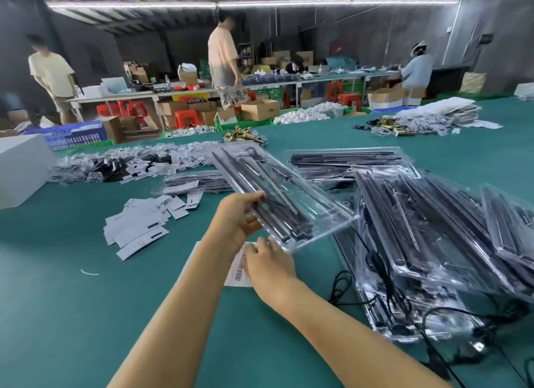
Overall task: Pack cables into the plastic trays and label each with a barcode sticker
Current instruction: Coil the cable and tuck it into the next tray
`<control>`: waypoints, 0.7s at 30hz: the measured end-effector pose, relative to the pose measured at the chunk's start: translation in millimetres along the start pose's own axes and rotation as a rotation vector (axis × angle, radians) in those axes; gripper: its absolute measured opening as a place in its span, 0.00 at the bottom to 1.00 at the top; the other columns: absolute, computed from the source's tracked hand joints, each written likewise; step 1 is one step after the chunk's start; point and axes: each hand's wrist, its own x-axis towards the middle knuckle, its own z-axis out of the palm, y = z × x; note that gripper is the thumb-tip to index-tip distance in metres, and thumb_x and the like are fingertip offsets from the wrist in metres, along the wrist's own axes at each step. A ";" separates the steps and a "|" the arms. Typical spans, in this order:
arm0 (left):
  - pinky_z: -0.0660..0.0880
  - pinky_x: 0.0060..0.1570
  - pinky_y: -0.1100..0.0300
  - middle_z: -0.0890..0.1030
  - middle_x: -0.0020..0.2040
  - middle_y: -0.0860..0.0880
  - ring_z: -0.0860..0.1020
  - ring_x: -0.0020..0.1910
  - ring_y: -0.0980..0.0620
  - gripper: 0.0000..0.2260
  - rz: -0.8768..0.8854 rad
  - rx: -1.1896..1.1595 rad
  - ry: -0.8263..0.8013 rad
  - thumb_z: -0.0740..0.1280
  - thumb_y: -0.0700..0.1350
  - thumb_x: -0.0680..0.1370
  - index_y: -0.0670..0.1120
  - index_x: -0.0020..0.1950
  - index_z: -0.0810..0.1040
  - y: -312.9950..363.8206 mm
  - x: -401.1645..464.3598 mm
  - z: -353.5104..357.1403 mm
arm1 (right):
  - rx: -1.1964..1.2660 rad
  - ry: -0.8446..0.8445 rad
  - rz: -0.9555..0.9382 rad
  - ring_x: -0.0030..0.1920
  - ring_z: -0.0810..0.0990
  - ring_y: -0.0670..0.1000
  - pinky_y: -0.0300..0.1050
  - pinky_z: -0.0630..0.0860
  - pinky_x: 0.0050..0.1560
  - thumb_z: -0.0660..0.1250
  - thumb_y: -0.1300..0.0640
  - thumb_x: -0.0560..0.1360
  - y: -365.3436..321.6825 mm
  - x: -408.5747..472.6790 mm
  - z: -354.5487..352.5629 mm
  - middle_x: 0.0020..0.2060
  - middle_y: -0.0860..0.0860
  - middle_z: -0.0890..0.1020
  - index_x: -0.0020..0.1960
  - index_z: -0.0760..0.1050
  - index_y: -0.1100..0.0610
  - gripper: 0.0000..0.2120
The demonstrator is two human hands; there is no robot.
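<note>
Green table (72, 315) in a warehouse; left hand (237, 217) grips a clear tray (289, 191); right hand (268, 267), fingers relaxed, rests on the barcode sheet (235, 275).

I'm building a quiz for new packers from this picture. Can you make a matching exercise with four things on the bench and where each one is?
Things:
1. clear tray
2. barcode sheet
3. white cards
4. brass fittings

Places:
A. far side of the table, beyond the trays
B. lifted off the table, held by the left hand
C. loose on the green mat, left of the hands
D. flat on the mat, partly under the right hand

Pairs: 1-B, 2-D, 3-C, 4-A
</note>
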 end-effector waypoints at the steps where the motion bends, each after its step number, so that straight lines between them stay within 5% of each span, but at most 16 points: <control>1: 0.73 0.22 0.64 0.77 0.35 0.44 0.73 0.19 0.55 0.02 0.006 -0.008 0.016 0.64 0.36 0.77 0.39 0.45 0.75 3.9 -1.3 -8.1 | -0.012 0.031 -0.009 0.60 0.74 0.59 0.51 0.70 0.54 0.58 0.57 0.81 1.0 -0.2 -0.4 0.61 0.58 0.74 0.62 0.68 0.60 0.12; 3: 0.73 0.22 0.64 0.77 0.34 0.45 0.73 0.19 0.55 0.03 0.017 0.005 0.041 0.64 0.37 0.78 0.38 0.47 0.75 8.0 -2.7 -24.4 | 0.045 0.088 0.010 0.54 0.80 0.54 0.44 0.74 0.49 0.59 0.56 0.79 1.8 -7.4 -3.6 0.55 0.56 0.80 0.53 0.72 0.55 0.06; 4: 0.73 0.22 0.64 0.77 0.35 0.45 0.73 0.19 0.56 0.03 0.025 0.000 0.048 0.64 0.38 0.78 0.38 0.48 0.74 8.4 -3.4 -32.2 | 0.040 0.135 0.011 0.57 0.79 0.55 0.45 0.74 0.56 0.59 0.56 0.79 1.2 -7.2 -3.0 0.55 0.56 0.80 0.53 0.75 0.55 0.07; 6: 0.73 0.23 0.65 0.77 0.35 0.46 0.72 0.20 0.56 0.05 0.045 -0.039 0.059 0.63 0.40 0.79 0.39 0.51 0.74 6.8 -4.1 -46.9 | -0.073 0.074 -0.094 0.65 0.71 0.59 0.54 0.65 0.67 0.58 0.56 0.81 0.4 -8.6 -6.4 0.61 0.59 0.76 0.61 0.75 0.59 0.13; 8: 0.74 0.24 0.65 0.78 0.33 0.47 0.73 0.20 0.56 0.07 0.049 -0.091 0.057 0.62 0.42 0.80 0.39 0.53 0.74 3.2 -6.9 -58.5 | -0.046 0.028 -0.009 0.68 0.67 0.61 0.56 0.64 0.67 0.59 0.59 0.81 0.0 -10.3 -15.8 0.65 0.59 0.73 0.66 0.71 0.59 0.15; 12: 0.74 0.23 0.65 0.77 0.40 0.45 0.73 0.19 0.56 0.06 0.022 -0.206 0.096 0.62 0.43 0.81 0.40 0.50 0.74 -9.8 -17.3 -77.2 | 0.165 0.005 -0.041 0.56 0.75 0.60 0.48 0.70 0.50 0.63 0.69 0.74 -4.7 -22.3 -30.1 0.54 0.59 0.78 0.55 0.76 0.62 0.11; 16: 0.72 0.21 0.67 0.77 0.40 0.43 0.76 0.22 0.54 0.06 0.048 -0.316 0.137 0.60 0.42 0.81 0.41 0.47 0.72 -19.2 -24.9 -101.0 | 0.106 0.120 -0.172 0.51 0.75 0.59 0.48 0.66 0.39 0.63 0.74 0.68 -8.0 -34.7 -37.7 0.49 0.59 0.78 0.49 0.77 0.62 0.14; 21: 0.78 0.28 0.59 0.81 0.38 0.45 0.80 0.32 0.50 0.10 0.038 -0.368 0.134 0.59 0.46 0.82 0.43 0.46 0.75 -27.5 -28.2 -130.4 | 0.180 0.189 -0.217 0.37 0.74 0.56 0.41 0.60 0.30 0.59 0.69 0.71 -13.7 -42.5 -45.2 0.35 0.53 0.74 0.40 0.69 0.57 0.08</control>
